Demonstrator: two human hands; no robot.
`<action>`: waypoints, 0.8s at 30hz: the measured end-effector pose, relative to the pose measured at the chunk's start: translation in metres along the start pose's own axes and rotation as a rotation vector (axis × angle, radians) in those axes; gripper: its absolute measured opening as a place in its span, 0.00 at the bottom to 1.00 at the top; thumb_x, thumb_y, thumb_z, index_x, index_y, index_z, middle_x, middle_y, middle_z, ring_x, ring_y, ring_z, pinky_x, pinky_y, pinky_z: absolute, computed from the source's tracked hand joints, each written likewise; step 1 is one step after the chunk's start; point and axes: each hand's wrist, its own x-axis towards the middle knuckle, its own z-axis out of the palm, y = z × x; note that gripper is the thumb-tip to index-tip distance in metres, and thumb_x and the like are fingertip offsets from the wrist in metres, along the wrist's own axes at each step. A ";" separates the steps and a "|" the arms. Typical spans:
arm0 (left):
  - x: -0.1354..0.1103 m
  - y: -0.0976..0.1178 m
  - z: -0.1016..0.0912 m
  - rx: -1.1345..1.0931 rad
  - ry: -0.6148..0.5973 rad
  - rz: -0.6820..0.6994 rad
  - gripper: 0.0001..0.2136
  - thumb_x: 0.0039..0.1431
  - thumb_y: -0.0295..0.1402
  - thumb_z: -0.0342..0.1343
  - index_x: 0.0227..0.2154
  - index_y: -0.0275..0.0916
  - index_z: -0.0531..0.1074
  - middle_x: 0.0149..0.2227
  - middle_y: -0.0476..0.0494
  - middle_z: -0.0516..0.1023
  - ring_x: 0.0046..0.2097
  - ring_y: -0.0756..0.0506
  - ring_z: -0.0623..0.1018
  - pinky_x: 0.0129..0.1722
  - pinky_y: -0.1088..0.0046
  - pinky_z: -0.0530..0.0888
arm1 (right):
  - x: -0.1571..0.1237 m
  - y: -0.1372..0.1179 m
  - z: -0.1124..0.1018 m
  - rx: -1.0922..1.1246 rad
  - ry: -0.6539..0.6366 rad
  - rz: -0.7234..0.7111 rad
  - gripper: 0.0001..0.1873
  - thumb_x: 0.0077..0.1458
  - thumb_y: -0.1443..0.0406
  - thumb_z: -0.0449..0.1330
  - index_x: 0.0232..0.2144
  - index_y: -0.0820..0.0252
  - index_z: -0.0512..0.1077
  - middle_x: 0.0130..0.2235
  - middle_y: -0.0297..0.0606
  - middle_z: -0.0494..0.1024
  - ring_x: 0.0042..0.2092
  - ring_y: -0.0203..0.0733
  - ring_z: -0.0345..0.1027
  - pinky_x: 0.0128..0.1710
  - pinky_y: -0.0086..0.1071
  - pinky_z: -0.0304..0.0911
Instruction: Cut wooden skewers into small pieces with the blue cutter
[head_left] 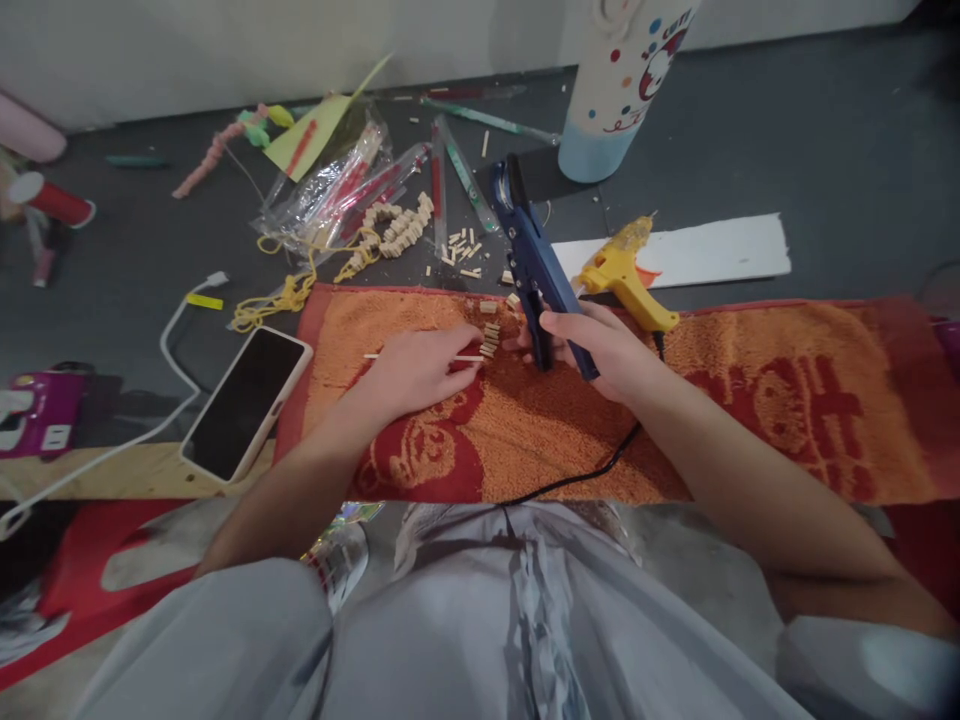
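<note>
On the orange towel (555,430), our left hand (416,368) curls over a thin stick (470,359); we cannot tell if it pinches. Our right hand (619,355) grips blue pliers (541,250) near small wooden pieces (490,340). Cutting seems our step; the next move likely calls for steadying the stick.

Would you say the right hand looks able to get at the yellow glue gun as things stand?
Probably not straight away: the glue gun lies close beyond the right hand, but that hand holds the blue tool and would likely need freeing first.
</note>
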 end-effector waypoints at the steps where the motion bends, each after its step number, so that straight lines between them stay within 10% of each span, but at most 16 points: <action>1: 0.000 0.000 0.000 -0.002 0.001 -0.003 0.17 0.58 0.40 0.48 0.48 0.40 0.66 0.39 0.44 0.79 0.36 0.45 0.77 0.32 0.73 0.67 | 0.000 0.000 0.000 0.003 0.001 0.003 0.13 0.44 0.56 0.64 0.29 0.57 0.69 0.27 0.36 0.74 0.35 0.44 0.74 0.33 0.36 0.69; 24: -0.002 0.004 -0.009 -0.034 -0.063 -0.019 0.12 0.57 0.37 0.47 0.40 0.40 0.71 0.37 0.45 0.78 0.37 0.45 0.76 0.34 0.73 0.66 | -0.001 0.000 0.003 0.037 -0.090 0.075 0.14 0.43 0.55 0.64 0.25 0.59 0.69 0.26 0.36 0.75 0.29 0.41 0.71 0.29 0.32 0.67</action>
